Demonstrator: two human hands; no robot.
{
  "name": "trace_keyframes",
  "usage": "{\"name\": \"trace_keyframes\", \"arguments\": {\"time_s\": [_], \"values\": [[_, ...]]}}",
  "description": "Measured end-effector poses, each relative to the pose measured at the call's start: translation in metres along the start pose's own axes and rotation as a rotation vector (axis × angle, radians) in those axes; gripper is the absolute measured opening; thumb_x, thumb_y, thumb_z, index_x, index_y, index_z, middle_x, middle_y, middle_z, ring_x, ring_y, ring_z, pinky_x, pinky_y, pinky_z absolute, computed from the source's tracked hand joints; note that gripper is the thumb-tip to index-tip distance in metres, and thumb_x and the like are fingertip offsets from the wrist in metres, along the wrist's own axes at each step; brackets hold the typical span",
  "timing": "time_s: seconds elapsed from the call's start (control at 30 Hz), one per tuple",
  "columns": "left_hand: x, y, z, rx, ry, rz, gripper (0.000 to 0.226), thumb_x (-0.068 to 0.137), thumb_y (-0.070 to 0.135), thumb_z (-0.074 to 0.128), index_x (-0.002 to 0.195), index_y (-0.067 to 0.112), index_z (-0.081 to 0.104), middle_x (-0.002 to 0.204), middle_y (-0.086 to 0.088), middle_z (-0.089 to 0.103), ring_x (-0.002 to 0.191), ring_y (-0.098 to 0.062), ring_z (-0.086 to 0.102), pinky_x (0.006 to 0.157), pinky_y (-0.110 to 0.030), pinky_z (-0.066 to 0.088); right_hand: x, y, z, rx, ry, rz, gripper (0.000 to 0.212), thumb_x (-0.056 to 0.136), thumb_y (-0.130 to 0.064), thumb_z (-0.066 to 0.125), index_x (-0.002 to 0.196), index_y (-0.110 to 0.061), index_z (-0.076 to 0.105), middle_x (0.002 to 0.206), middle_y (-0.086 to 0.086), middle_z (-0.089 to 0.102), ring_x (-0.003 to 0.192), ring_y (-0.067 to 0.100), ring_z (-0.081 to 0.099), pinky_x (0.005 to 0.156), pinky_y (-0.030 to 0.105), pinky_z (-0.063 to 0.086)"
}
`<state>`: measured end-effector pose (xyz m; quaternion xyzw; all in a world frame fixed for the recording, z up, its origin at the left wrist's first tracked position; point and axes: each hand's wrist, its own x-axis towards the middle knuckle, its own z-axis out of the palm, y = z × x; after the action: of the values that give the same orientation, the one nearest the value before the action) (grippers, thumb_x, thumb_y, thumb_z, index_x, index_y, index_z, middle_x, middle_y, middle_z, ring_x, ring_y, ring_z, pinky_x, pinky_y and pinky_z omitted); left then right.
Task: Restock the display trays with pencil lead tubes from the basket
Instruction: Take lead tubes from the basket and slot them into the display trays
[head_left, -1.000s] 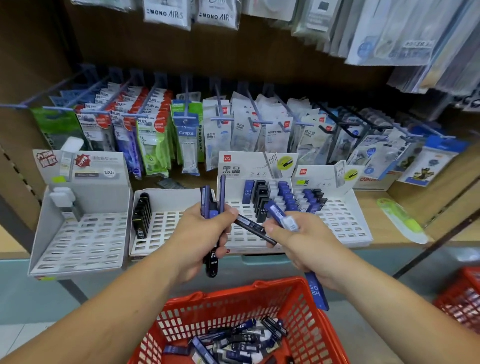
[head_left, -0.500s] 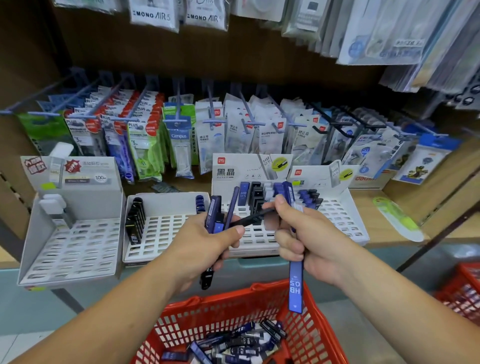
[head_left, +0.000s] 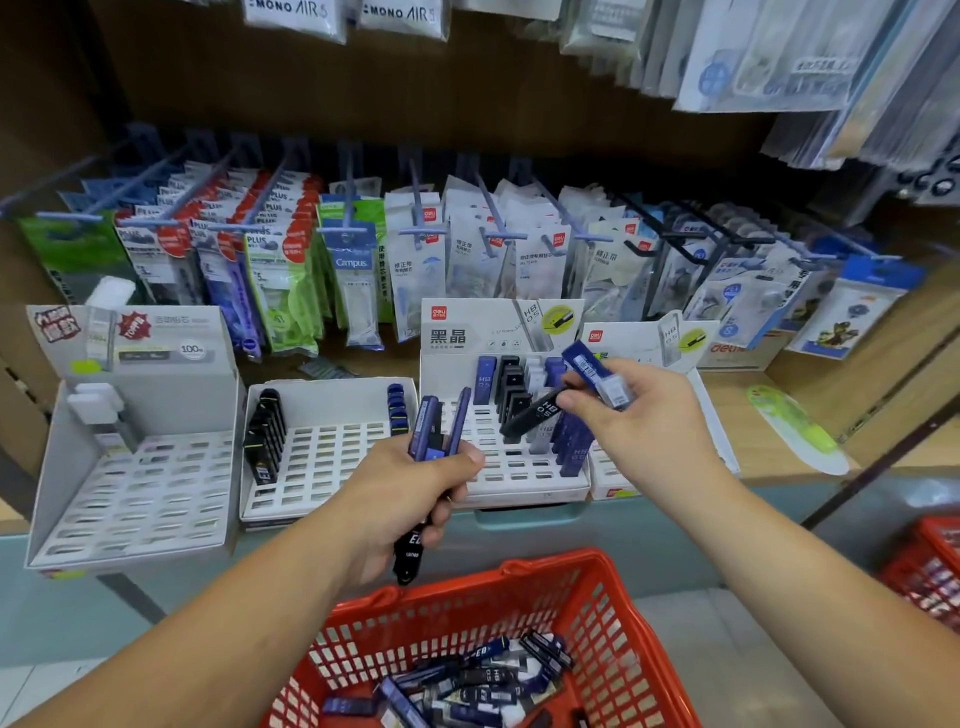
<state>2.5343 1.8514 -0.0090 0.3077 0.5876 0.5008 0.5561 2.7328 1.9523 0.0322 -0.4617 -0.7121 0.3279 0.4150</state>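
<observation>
While the left hand (head_left: 410, 499) hangs above the red basket (head_left: 597, 592), its fingers (head_left: 457, 506) are curled round a bundle of lead tubes (head_left: 434, 431): blue ends stick up past the thumb and a black end pokes out below the palm. The right hand (head_left: 644, 415) is further out over the middle display tray (head_left: 519, 480), a white slotted tray backed by a printed card. Its fingers (head_left: 576, 402) pinch a black tube (head_left: 535, 410) marked HB 0.5, which slants down and to the left toward the rows of standing tubes (head_left: 511, 384); whether its tip touches the tray cannot be told. The same hand also holds a blue tube (head_left: 592, 371) that angles up behind the thumb. More loose tubes (head_left: 467, 680) lie heaped in the bottom of the basket. To the left stand a white tray (head_left: 322, 467) with a row of black tubes (head_left: 265, 441) and a grey tray (head_left: 130, 499), all on the wooden shelf (head_left: 769, 415).
</observation>
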Motion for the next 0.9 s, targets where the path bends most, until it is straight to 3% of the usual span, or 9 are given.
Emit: {"name": "trace_keyframes", "arguments": {"time_s": [0.13,0.33,0.4,0.47,0.53,0.67,0.73,0.83,0.9], "values": [[0.001,0.001,0.0,-0.04,0.002,-0.038,0.02,0.095,0.016,0.073,0.104,0.004,0.06,0.073,-0.014,0.066,0.048,-0.016,0.041,0.043,-0.024,0.03,0.009,0.018,0.008,-0.271,0.005,-0.017,0.013,0.08,-0.033,0.084,0.088,-0.04,0.075,0.081,-0.009,0.075,0.084,0.02,0.069,0.08,0.041,0.056],[-0.001,0.0,-0.004,-0.064,-0.037,-0.068,0.02,0.094,0.015,0.073,0.106,0.003,0.061,0.085,-0.019,0.072,0.053,-0.019,0.049,0.04,-0.024,0.031,0.015,0.018,0.018,-0.462,-0.056,-0.092,0.012,0.089,-0.033,0.078,0.099,-0.027,0.075,0.079,0.002,0.071,0.075,0.027,0.065,0.069,0.036,0.052],[0.0,0.0,-0.005,-0.093,-0.018,-0.078,0.019,0.094,0.01,0.072,0.107,0.0,0.063,0.086,-0.02,0.072,0.054,-0.019,0.052,0.038,-0.024,0.032,0.016,0.017,0.019,-0.463,-0.08,-0.114,0.006,0.089,-0.032,0.078,0.093,-0.032,0.074,0.077,0.002,0.069,0.075,0.028,0.062,0.068,0.037,0.051],[0.002,-0.001,-0.007,-0.113,0.01,-0.086,0.022,0.094,0.004,0.069,0.112,-0.006,0.063,0.086,-0.02,0.073,0.055,-0.019,0.055,0.038,-0.024,0.033,0.016,0.018,0.02,-0.482,-0.14,-0.123,0.013,0.089,-0.033,0.077,0.083,-0.04,0.067,0.07,-0.002,0.064,0.071,0.025,0.058,0.065,0.036,0.05],[0.003,-0.002,-0.008,-0.119,0.025,-0.088,0.027,0.093,-0.001,0.066,0.118,-0.011,0.061,0.088,-0.021,0.074,0.057,-0.019,0.057,0.038,-0.024,0.034,0.014,0.018,0.021,-0.514,-0.184,-0.119,0.008,0.091,-0.034,0.075,0.087,-0.037,0.069,0.065,-0.008,0.06,0.067,0.02,0.055,0.064,0.035,0.051],[-0.001,0.0,-0.008,-0.056,0.009,-0.067,0.015,0.095,-0.003,0.062,0.11,-0.006,0.062,0.091,-0.023,0.077,0.057,-0.019,0.059,0.039,-0.023,0.033,0.015,0.018,0.028,-0.684,-0.211,-0.206,0.013,0.093,-0.032,0.071,0.105,-0.031,0.074,0.094,-0.008,0.063,0.094,0.022,0.06,0.075,0.039,0.052],[-0.003,0.002,-0.007,-0.023,0.004,-0.043,0.008,0.096,-0.001,0.063,0.104,0.0,0.06,0.09,-0.023,0.077,0.056,-0.019,0.058,0.041,-0.024,0.032,0.014,0.018,0.032,-0.752,-0.254,-0.208,0.019,0.094,-0.026,0.066,0.11,-0.033,0.073,0.103,-0.008,0.058,0.099,0.022,0.06,0.077,0.04,0.052],[-0.002,0.002,-0.01,0.006,0.005,-0.006,0.015,0.095,0.003,0.068,0.105,0.001,0.057,0.086,-0.023,0.075,0.054,-0.02,0.056,0.041,-0.024,0.032,0.016,0.014,0.031,-0.529,-0.152,-0.204,0.025,0.093,-0.027,0.07,0.115,-0.038,0.073,0.101,-0.011,0.06,0.095,0.017,0.06,0.079,0.042,0.053],[-0.003,0.002,-0.011,0.05,0.003,0.024,0.02,0.093,0.007,0.072,0.106,-0.002,0.06,0.078,-0.02,0.072,0.051,-0.02,0.052,0.041,-0.024,0.031,0.016,0.007,0.033,-0.351,-0.198,-0.246,0.024,0.091,-0.033,0.073,0.114,-0.037,0.075,0.104,-0.016,0.065,0.098,0.011,0.063,0.087,0.044,0.054]]}}
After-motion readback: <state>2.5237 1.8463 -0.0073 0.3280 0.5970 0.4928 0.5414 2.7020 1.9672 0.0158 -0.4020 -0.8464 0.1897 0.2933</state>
